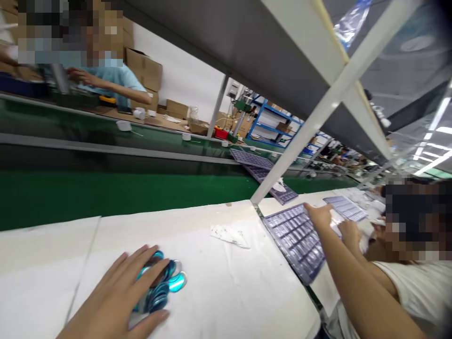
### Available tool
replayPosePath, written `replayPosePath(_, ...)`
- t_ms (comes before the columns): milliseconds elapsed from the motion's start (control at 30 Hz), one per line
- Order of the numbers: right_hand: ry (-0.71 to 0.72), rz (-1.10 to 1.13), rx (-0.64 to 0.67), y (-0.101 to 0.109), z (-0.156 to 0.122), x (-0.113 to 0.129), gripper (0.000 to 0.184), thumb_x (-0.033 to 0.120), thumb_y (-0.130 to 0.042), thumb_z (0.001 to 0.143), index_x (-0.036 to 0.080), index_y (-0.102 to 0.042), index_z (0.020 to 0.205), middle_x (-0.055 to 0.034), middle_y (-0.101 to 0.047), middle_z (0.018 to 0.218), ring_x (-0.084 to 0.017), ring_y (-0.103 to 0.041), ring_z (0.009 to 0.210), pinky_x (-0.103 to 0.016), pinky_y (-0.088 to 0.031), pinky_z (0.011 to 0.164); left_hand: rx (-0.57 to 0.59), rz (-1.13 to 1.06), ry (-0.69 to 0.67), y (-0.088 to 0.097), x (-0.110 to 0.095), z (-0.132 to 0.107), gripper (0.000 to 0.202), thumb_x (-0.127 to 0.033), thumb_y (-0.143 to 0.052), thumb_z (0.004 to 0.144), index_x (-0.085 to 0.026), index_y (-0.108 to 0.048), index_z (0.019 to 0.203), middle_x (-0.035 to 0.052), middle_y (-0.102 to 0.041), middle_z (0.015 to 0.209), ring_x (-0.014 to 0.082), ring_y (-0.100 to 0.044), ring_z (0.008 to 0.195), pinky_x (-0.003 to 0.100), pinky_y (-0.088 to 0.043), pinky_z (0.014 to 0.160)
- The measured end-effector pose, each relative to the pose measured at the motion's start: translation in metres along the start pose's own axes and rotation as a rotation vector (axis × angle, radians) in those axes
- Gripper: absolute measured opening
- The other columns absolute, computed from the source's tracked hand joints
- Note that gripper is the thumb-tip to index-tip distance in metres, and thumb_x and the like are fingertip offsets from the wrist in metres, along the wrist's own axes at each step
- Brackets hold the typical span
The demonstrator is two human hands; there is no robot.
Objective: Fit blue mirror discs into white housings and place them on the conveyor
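We had our left hand (115, 299) spread over a heap of shiny blue discs (164, 282) on the white bench (229, 282), can't tell if it was really gripping them. Our right hand wasn't in shot. Off to the left hand's right, a co-worker's hand (319, 217) reached over a dark plastic tray (294, 242).

Wearer's left hand (113, 301): single item, bare, seen from the back. Broad, smooth back narrowing toward the wrist, which the lower edge of the view cuts off. Four long, slender fingers (139, 256), tapering to rounded tips; knuckles faint, not prominent. One shorter, thicker thumb (155, 319), set apart from the fingers. Surface plain throughout: no marking, cable or screw visible on it. Sleeve or cuff: none within the view. Fine detail of the nails too small to tell.
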State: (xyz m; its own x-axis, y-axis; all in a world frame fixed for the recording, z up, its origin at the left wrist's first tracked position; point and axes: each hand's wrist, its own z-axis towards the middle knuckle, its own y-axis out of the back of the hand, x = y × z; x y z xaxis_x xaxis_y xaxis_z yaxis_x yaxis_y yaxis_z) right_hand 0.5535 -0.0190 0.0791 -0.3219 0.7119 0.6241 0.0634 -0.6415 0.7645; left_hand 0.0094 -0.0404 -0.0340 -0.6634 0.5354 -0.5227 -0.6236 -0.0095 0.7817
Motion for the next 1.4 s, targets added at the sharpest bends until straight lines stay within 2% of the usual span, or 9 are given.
replayPosePath(167, 0.312, 0.166, 0.279, 0.009, -0.098, 0.027, 0.098, 0.048, -0.083, 0.072, 0.021, -0.034, 0.152, -0.0168, -0.062, 0.129, -0.037, -0.064, 0.112, -0.049, -0.052, 0.094, -0.132, -0.239, 0.218, 0.043, -0.021, -0.002, 0.030, -0.052, -0.050, 0.094, -0.033, -0.073, 0.098, 0.0043, -0.067, 0.123, 0.0305, -0.059, 0.116, 0.038, -0.052, 0.090)
replayPosePath(267, 0.661, 0.575, 0.824, 0.018, -0.201, 0.050, 0.106, 0.045, -0.083, 0.071, 0.030, -0.021, 0.155, -0.0117, -0.063, 0.126, -0.030, -0.068, 0.101, -0.043, -0.056, 0.086, -0.066, -0.511, 0.378, 0.062, -0.030, -0.001, 0.034, -0.053, -0.051, 0.094, -0.028, -0.066, 0.077, 0.0009, -0.065, 0.072, 0.0211, -0.062, 0.077, 0.027, -0.051, 0.070)
replayPosePath(367, 0.833, 0.737, 1.240, 0.018, -0.302, 0.075, 0.107, 0.040, -0.086, 0.071, 0.035, -0.019, 0.155, -0.0111, -0.059, 0.129, -0.028, -0.068, 0.100, -0.041, -0.057, 0.084, 0.036, -1.069, 0.584, 0.065, -0.046, 0.001, 0.037, -0.060, -0.053, 0.091, -0.028, -0.067, 0.104, -0.0004, -0.065, 0.067, 0.0200, -0.059, 0.064, 0.030, -0.053, 0.065)
replayPosePath(467, 0.986, 0.703, 1.324, 0.005, -0.356, 0.094, 0.114, 0.041, -0.091, 0.063, 0.036, -0.024, 0.154, -0.0109, -0.059, 0.129, -0.033, -0.062, 0.113, -0.044, -0.054, 0.090, 0.026, -1.604, 0.729, 0.064, -0.062, 0.005, 0.046, -0.059, -0.056, 0.090, -0.027, -0.062, 0.121, 0.0049, -0.072, 0.091, 0.0210, -0.061, 0.066, 0.034, -0.055, 0.062)
replayPosePath(533, 1.068, 0.644, 1.298, -0.003, -0.357, 0.102, 0.105, 0.041, -0.088, 0.067, 0.035, -0.029, 0.153, -0.0105, -0.059, 0.129, -0.032, -0.059, 0.116, -0.044, -0.052, 0.092, -0.056, -1.737, 0.803, 0.066, -0.065, 0.010, 0.041, -0.054, -0.058, 0.091, -0.024, -0.065, 0.117, 0.0062, -0.072, 0.090, 0.0210, -0.062, 0.067, 0.034, -0.056, 0.063)
replayPosePath(700, 1.336, 0.135, 1.292, -0.013, -0.304, 0.109, 0.025, 0.024, -0.065, 0.089, 0.025, -0.067, 0.114, -0.0038, -0.069, 0.093, -0.022, -0.063, 0.085, -0.035, -0.048, 0.080, -0.219, -1.723, 0.853, 0.073, -0.053, 0.018, 0.038, -0.054, -0.063, 0.088, -0.021, -0.066, 0.107, 0.0051, -0.070, 0.081, 0.0172, -0.057, 0.058, 0.026, -0.045, 0.047)
replayPosePath(833, 1.458, -0.145, 1.349, -0.028, -0.290, 0.098, 0.031, 0.021, -0.073, 0.083, 0.027, -0.068, 0.113, -0.0033, -0.068, 0.098, -0.022, -0.063, 0.087, -0.030, -0.047, 0.076, -0.218, -1.585, 0.939, 0.068, -0.048, 0.015, 0.047, -0.066, -0.064, 0.081, -0.019, -0.061, 0.078, -0.0029, -0.051, 0.049, 0.0093, -0.033, 0.043, 0.020, -0.037, 0.043)
replayPosePath(1100, 1.490, 0.125, 1.391, -0.048, -0.303, 0.089, 0.016, 0.023, -0.055, 0.097, 0.022, -0.071, 0.094, -0.0043, -0.069, 0.092, -0.020, -0.064, 0.087, -0.028, -0.048, 0.081, -0.237, -1.393, 0.966, 0.070, -0.061, 0.014, 0.046, -0.066, -0.067, 0.079, -0.021, -0.058, 0.079, -0.0053, -0.049, 0.054, 0.0087, -0.032, 0.046, 0.019, -0.037, 0.045)
replayPosePath(1400, 1.090, 0.318, 1.328, -0.056, -0.304, 0.084, 0.014, 0.012, -0.048, 0.086, 0.023, -0.048, 0.077, 0.0023, -0.063, 0.068, -0.014, -0.055, 0.060, -0.024, -0.042, 0.057, -0.173, -1.474, 0.893, 0.068, -0.058, 0.017, 0.044, -0.061, -0.061, 0.086, -0.022, -0.060, 0.105, -0.0003, -0.062, 0.069, 0.0172, -0.054, 0.059, 0.027, -0.048, 0.054)
